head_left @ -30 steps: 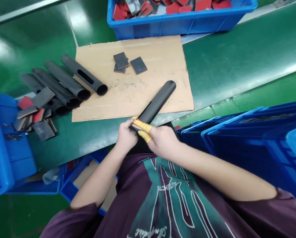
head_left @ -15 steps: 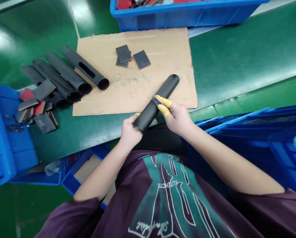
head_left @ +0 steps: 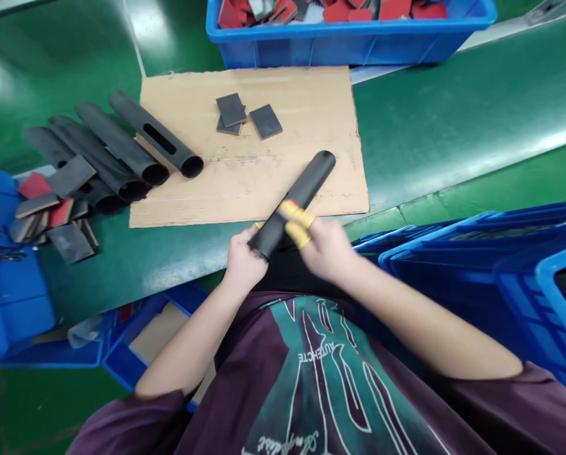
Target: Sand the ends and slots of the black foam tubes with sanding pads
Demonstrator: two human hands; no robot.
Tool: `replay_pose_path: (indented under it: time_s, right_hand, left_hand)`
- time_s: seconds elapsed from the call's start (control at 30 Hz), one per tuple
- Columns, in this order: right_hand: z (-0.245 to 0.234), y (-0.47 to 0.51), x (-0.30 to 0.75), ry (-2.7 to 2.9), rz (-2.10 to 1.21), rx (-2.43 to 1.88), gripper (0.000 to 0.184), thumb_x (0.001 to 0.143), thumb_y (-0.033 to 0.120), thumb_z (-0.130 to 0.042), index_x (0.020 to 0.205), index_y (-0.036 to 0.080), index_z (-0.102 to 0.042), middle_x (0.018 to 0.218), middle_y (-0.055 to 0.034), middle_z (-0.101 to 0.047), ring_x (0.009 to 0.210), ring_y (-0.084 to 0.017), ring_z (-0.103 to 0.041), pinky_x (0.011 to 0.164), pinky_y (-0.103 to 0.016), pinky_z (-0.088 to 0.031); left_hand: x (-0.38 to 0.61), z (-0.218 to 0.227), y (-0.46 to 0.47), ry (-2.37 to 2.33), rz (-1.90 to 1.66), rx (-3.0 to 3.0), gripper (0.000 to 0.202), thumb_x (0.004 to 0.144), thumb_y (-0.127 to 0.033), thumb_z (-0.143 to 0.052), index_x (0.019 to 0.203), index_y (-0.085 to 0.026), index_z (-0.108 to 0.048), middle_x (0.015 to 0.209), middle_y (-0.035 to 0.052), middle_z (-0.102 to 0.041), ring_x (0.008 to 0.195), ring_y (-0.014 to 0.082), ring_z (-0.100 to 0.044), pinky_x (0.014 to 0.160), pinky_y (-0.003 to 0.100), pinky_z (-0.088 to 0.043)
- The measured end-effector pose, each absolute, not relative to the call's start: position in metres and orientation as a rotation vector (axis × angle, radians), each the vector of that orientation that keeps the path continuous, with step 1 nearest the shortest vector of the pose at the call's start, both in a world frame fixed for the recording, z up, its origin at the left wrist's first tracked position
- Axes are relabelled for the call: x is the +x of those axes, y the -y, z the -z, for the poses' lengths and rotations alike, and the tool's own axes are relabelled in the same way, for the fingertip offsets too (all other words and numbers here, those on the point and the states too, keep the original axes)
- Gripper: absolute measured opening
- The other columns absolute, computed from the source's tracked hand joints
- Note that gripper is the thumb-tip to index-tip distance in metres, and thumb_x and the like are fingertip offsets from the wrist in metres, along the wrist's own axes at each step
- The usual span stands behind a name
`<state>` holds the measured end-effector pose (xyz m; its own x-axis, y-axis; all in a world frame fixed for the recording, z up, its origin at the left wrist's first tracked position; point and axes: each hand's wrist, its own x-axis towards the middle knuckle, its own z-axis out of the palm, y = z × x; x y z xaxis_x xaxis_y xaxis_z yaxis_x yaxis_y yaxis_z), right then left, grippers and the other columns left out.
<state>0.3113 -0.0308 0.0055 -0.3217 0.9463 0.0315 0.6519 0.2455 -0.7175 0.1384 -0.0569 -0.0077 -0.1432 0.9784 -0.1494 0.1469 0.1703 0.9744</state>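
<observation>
While the left hand (head_left: 245, 262) holds tight to a black tube (head_left: 310, 180) whose far end is over cardboard (head_left: 238, 193), the right hand (head_left: 328, 248) is at its middle, its grip too blurry to tell; loose pads (head_left: 67, 212) and other tubes (head_left: 122, 142) crowd the left, with dark squares (head_left: 266, 121) farther and a blue bin (head_left: 354, 47) behind

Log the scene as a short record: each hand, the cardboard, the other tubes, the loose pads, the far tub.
left hand: grips the near end of the held tube
right hand: motion-blurred, yellow-covered fingers at the held tube's middle; anything pinched there is unclear
cardboard: on the green bench, three dark pads on it
other tubes: at least four, side by side at left
loose pads: red and dark, heaped by those tubes
far tub: blue, holding red, dark and pale pieces
</observation>
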Motion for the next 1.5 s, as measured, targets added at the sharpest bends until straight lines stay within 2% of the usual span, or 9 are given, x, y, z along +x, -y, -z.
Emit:
replay_pose_path:
  time_s: [0.1,0.23,0.4,0.77,0.9,0.97,1.1,1.3,1.5]
  right_hand:
    - [-0.008,0.024,0.314,2.223,-0.872,-1.481,0.045,0.097,0.043,-0.053,0.133,0.024,-0.070,0.096,-0.0090,-0.081,0.081,-0.029,-0.077,0.080,-0.045,-0.063]
    - [0.006,-0.044,0.344,1.909,-0.722,-1.546,0.041,0.095,0.031,-0.052,0.131,0.025,-0.070,0.126,-0.0040,-0.075,0.120,-0.030,-0.069,0.104,-0.048,-0.056]
    - [0.003,-0.033,0.334,1.881,-0.844,-1.466,0.044,0.097,0.030,-0.048,0.134,0.020,-0.067,0.136,-0.0083,-0.069,0.130,-0.030,-0.063,0.114,-0.051,-0.048]
    - [-0.001,-0.029,0.325,1.834,-0.784,-1.555,0.044,0.096,0.026,-0.048,0.136,0.020,-0.066,0.128,-0.0063,-0.074,0.120,-0.028,-0.069,0.106,-0.048,-0.056]
    - [-0.010,0.006,0.306,2.132,-0.952,-1.445,0.044,0.098,0.042,-0.052,0.136,0.025,-0.068,0.107,-0.0090,-0.080,0.091,-0.031,-0.077,0.090,-0.051,-0.063]
    - [-0.005,-0.015,0.316,2.002,-0.882,-1.483,0.040,0.098,0.036,-0.052,0.135,0.029,-0.068,0.122,-0.0043,-0.076,0.103,-0.029,-0.075,0.099,-0.049,-0.060]
    - [0.004,-0.049,0.327,1.757,-0.754,-1.596,0.041,0.097,0.021,-0.050,0.134,0.018,-0.068,0.129,-0.0068,-0.073,0.125,-0.028,-0.066,0.112,-0.048,-0.051]
    - [-0.010,0.030,0.289,2.151,-0.893,-1.421,0.045,0.096,0.042,-0.058,0.138,0.030,-0.066,0.101,-0.0058,-0.081,0.083,-0.028,-0.078,0.083,-0.047,-0.065]
    - [0.006,-0.047,0.330,1.847,-0.810,-1.485,0.045,0.096,0.025,-0.050,0.138,0.022,-0.064,0.135,-0.0038,-0.070,0.131,-0.028,-0.062,0.113,-0.050,-0.050]
  left_hand:
    - [0.136,0.007,0.058,-1.460,-1.104,1.160,0.018,0.056,-0.012,-0.064,0.071,-0.019,-0.071,0.069,0.0019,-0.072,0.070,0.0205,-0.067,0.069,0.031,-0.056]
    - [0.134,0.007,0.059,-1.490,-1.077,1.189,0.020,0.051,-0.011,-0.062,0.068,-0.018,-0.071,0.063,-0.0004,-0.068,0.061,0.0173,-0.062,0.058,0.028,-0.050]
    - [0.135,0.005,0.058,-1.503,-1.097,1.172,0.019,0.052,-0.012,-0.061,0.068,-0.018,-0.070,0.063,0.0006,-0.068,0.059,0.0169,-0.061,0.059,0.029,-0.051]
    - [0.132,0.004,0.060,-1.548,-1.116,1.110,0.026,0.048,-0.011,-0.061,0.070,-0.017,-0.072,0.064,-0.0002,-0.067,0.061,0.0156,-0.060,0.057,0.026,-0.049]
    - [0.131,0.006,0.058,-1.501,-1.147,1.032,0.023,0.049,-0.014,-0.063,0.071,-0.018,-0.071,0.065,0.0007,-0.069,0.064,0.0170,-0.063,0.060,0.027,-0.052]
    - [0.132,0.006,0.058,-1.509,-1.163,1.007,0.025,0.047,-0.011,-0.060,0.068,-0.019,-0.070,0.063,-0.0002,-0.068,0.062,0.0153,-0.061,0.058,0.025,-0.049]
    - [0.142,0.000,0.059,-1.523,-1.170,0.744,0.017,0.045,-0.012,-0.061,0.060,-0.020,-0.061,0.050,-0.0046,-0.056,0.050,0.0104,-0.053,0.048,0.023,-0.042]
    - [0.160,-0.015,0.060,-1.486,-1.145,0.292,0.024,0.043,-0.025,-0.072,0.060,-0.020,-0.054,0.047,-0.0068,-0.052,0.041,0.0059,-0.045,0.038,0.018,-0.030]
    - [0.158,-0.009,0.066,-1.445,-1.156,0.331,0.021,0.044,-0.018,-0.070,0.060,-0.018,-0.056,0.046,-0.0053,-0.053,0.041,0.0052,-0.044,0.038,0.016,-0.023]
